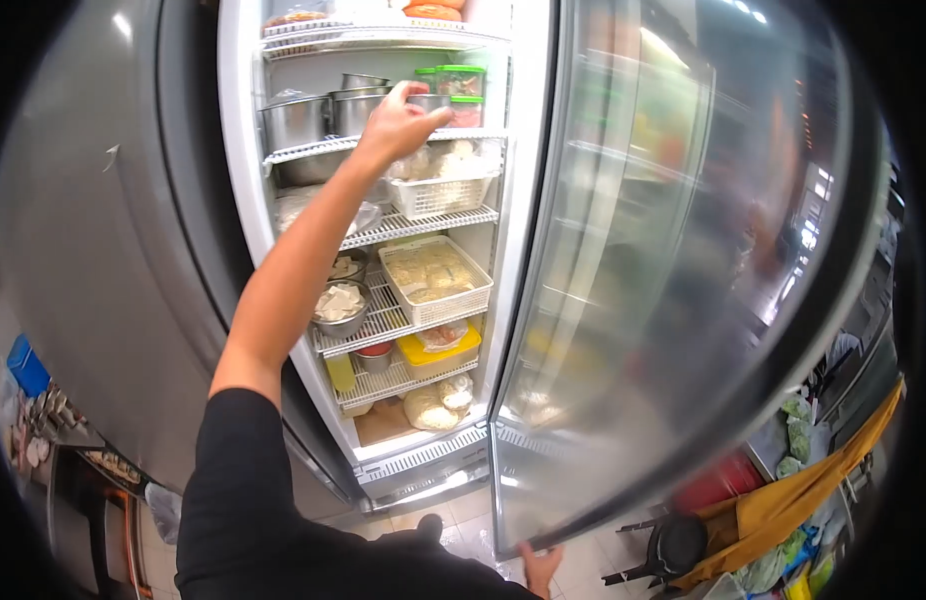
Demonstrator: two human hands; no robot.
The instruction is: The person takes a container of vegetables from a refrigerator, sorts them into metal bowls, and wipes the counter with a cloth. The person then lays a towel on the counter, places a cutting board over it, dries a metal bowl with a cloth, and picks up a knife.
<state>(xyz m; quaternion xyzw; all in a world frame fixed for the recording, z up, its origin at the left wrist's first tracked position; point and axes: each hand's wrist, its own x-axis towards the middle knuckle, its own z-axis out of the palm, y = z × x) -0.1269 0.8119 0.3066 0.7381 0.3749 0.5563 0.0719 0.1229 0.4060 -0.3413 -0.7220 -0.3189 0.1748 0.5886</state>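
My left hand [408, 122] reaches into the open refrigerator, its fingers closed round a small metal container [430, 102] above the second shelf. Beside it stand larger metal pots [298, 120] and clear boxes with green lids [461, 78]. Just below is a white basket [441, 195] holding bagged pale food. Low in the view, my right hand [539, 568] is at the bottom edge of the glass door [623, 300], which stands open to the right. Part of that hand is out of frame, and its grip is unclear.
Lower shelves carry a white tray [438, 285] of pale food, metal bowls [341, 305] and a yellow-lidded box [440, 347]. At the lower right are a dark chair [678, 545] and an orange cloth [803, 500]. A steel door panel [83, 230] fills the left.
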